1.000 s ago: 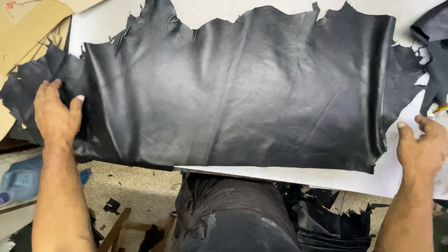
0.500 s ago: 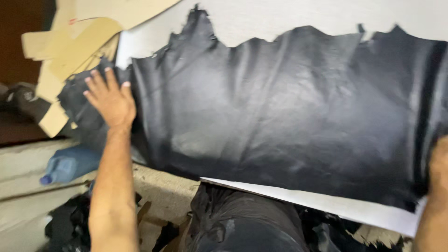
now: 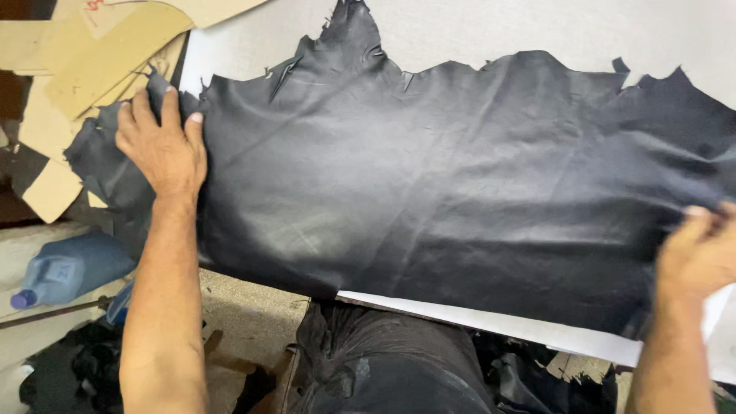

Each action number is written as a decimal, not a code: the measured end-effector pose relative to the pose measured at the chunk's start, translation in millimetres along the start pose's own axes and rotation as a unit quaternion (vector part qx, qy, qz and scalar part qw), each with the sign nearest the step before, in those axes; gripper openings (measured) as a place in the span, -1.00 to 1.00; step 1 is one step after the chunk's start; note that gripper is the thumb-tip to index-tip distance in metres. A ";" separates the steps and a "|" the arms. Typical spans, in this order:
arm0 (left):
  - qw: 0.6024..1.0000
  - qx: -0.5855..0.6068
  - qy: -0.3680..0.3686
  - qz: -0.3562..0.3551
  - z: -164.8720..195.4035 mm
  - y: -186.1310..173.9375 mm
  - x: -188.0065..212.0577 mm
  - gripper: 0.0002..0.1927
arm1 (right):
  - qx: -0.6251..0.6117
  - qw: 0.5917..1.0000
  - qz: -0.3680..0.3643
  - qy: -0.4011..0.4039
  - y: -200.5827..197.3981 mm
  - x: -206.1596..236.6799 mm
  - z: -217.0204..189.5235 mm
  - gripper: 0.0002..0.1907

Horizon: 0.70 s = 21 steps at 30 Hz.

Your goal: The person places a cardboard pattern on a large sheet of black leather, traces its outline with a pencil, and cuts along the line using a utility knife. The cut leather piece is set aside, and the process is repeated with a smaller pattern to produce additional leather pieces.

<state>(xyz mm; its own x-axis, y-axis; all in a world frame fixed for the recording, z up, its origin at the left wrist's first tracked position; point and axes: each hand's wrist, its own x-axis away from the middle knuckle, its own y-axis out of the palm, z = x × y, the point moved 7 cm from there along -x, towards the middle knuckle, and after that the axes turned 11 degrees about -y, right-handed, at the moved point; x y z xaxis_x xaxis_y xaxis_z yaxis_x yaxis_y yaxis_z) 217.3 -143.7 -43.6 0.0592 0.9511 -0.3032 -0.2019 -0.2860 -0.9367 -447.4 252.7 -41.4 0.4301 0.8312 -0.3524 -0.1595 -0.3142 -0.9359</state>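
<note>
1. Head view, looking down: a large black leather hide (image 3: 460, 192) lies spread across a white table (image 3: 537, 31), its long axis running left to right in front of the person, its ragged edge along the far side
2. The left hand (image 3: 162, 149) lies palm-down on the hide's left end, fingers (image 3: 170, 103) spread apart and flat on the leather, gripping nothing; they point away from the body toward the far edge
3. The right hand (image 3: 701, 253) is at the hide's right end, near the near edge. Its fingers are bunched close together against the leather and seem to pinch a fold of it, but the hand is blurred and I cannot tell for sure that it has a grip
4. The relation that matters: the hide stretches between the two hands, its bulk lying to the right of the left fingers and to the left of the right ones, so each hand holds one end of the long axis and neither is nearer the middle
5. The near edge hangs slightly over the table's front, just above a heap of dark leather (image 3: 383, 368) below
6. Left of the hide lie tan cardboard patterns (image 3: 84, 69), partly under its left tip; a blue plastic bottle (image 3: 69, 268) lies on its side on a lower shelf, well apart from the hands
</note>
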 end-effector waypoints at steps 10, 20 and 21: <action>0.995 0.061 -0.013 0.081 -12.7 -14.1 -28.6 -0.78 | -0.246 0.852 -0.210 -0.412 -15.8 39.4 -370.6 -0.24; 0.991 0.046 0.011 0.122 -15.5 -17.6 -36.5 -0.61 | -0.175 0.904 -0.165 -0.353 41.6 -51.0 -374.4 -0.16; 0.993 0.045 0.002 0.109 -17.4 -16.0 -38.3 -0.58 | -0.173 0.907 -0.162 -0.347 43.5 -51.5 -374.3 -0.15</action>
<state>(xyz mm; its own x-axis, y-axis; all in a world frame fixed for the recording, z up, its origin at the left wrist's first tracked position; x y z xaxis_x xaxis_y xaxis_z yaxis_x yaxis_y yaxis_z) 235.3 -177.6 -20.1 0.0076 0.8669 -0.4985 -0.2968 -0.4741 -0.8290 -143.9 24.5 -62.9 -0.2788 0.9564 -0.0875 0.2158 -0.0264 -0.9761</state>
